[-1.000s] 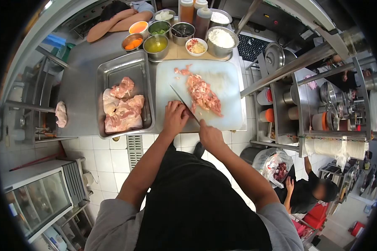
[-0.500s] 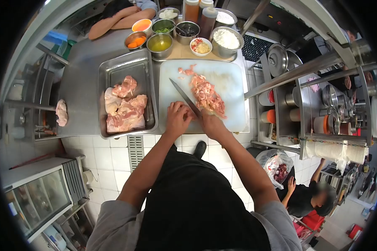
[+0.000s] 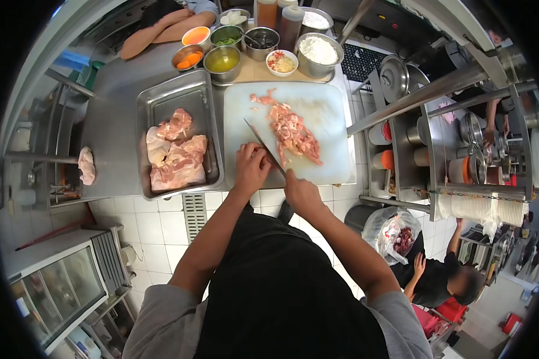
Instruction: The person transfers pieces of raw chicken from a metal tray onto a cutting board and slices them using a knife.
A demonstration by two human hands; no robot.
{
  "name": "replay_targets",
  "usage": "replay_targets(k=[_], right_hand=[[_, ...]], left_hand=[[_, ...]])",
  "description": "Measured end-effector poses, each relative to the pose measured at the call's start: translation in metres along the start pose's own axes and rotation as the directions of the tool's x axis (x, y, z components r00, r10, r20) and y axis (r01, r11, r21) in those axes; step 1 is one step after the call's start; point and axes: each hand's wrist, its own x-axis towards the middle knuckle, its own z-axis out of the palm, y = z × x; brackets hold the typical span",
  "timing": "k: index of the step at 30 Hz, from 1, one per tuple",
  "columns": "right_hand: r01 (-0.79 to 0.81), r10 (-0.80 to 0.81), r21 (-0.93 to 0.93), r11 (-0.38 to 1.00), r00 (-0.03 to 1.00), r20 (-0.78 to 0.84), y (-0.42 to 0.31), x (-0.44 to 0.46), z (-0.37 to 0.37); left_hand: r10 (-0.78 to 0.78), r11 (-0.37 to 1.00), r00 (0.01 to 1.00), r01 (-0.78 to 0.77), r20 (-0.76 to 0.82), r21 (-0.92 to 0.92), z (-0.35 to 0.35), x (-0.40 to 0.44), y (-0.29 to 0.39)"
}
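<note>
Right hand (image 3: 302, 194), at the cutting board's (image 3: 332, 122) near edge, has its fingers wrapped firmly round the handle of the chef's knife (image 3: 259, 139), blade slanting away across the board. And here's the left hand (image 3: 251, 167), on the board's near left part, fingers curled tight against the blade; whatever's under them, I can't tell. That's the danger: one fingertip straying under the edge could mean a cut, and slick meat could cause that slip. Mid-board, the chopped raw chicken (image 3: 294, 134) sits loose beside the blade; a wide sweep might scatter it. Left of the board, larger chicken pieces (image 3: 179, 167) lie in a metal tray (image 3: 164, 99). Beyond it, open bowls, including chopped garlic and chilli (image 3: 282, 63), risk raw splashes.
</note>
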Motion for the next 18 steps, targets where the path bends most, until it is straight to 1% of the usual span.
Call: replay_targets(k=[1, 3, 5, 6, 7, 9, 12, 14, 17, 18], right_hand=[[0.01, -0.01, -0.014, 1.0, 1.0, 0.011, 0.004, -0.013, -0.001], [-0.086, 0.088, -0.025, 0.996, 0.992, 0.095, 0.009, -0.045, -0.006], [-0.133, 0.133, -0.009, 0.991, 0.979, 0.153, 0.014, -0.074, -0.013], [-0.161, 0.158, 0.0, 0.987, 0.969, 0.19, 0.011, -0.081, -0.019], [-0.159, 0.158, -0.013, 0.987, 0.97, 0.185, 0.011, -0.078, -0.018], [-0.161, 0.165, -0.04, 0.986, 0.972, 0.17, 0.01, -0.07, -0.015], [0.04, -0.04, 0.026, 0.999, 0.999, -0.027, 0.015, -0.01, 0.008], [0.101, -0.096, 0.037, 0.994, 0.989, -0.112, 0.015, 0.029, 0.006], [0.103, -0.091, 0.104, 0.989, 0.989, -0.119, 0.012, 0.051, -0.003], [0.065, -0.054, 0.104, 0.992, 0.992, -0.111, 0.009, 0.05, -0.008]], left_hand=[[-0.001, 1.0, 1.0, 0.001, 0.004, -0.003, 0.0, 0.001, 0.001], [-0.008, 1.0, 1.0, 0.008, 0.006, -0.002, -0.002, 0.001, 0.0], [-0.015, 1.0, 1.0, 0.015, 0.009, -0.009, -0.002, 0.001, 0.002], [-0.02, 1.0, 1.0, 0.02, 0.012, -0.012, -0.003, 0.001, 0.002], [-0.023, 1.0, 1.0, 0.023, 0.01, -0.008, -0.003, 0.001, 0.002], [-0.022, 1.0, 1.0, 0.022, 0.009, -0.007, -0.003, 0.001, 0.003], [-0.011, 1.0, 1.0, 0.011, -0.005, 0.008, -0.001, 0.0, 0.001], [-0.01, 1.0, 1.0, 0.01, -0.001, -0.021, -0.002, 0.0, -0.001], [-0.024, 0.996, 1.0, 0.024, 0.006, -0.084, -0.007, 0.003, 0.0], [-0.041, 0.994, 0.999, 0.042, 0.008, -0.105, -0.01, 0.002, 0.0]])
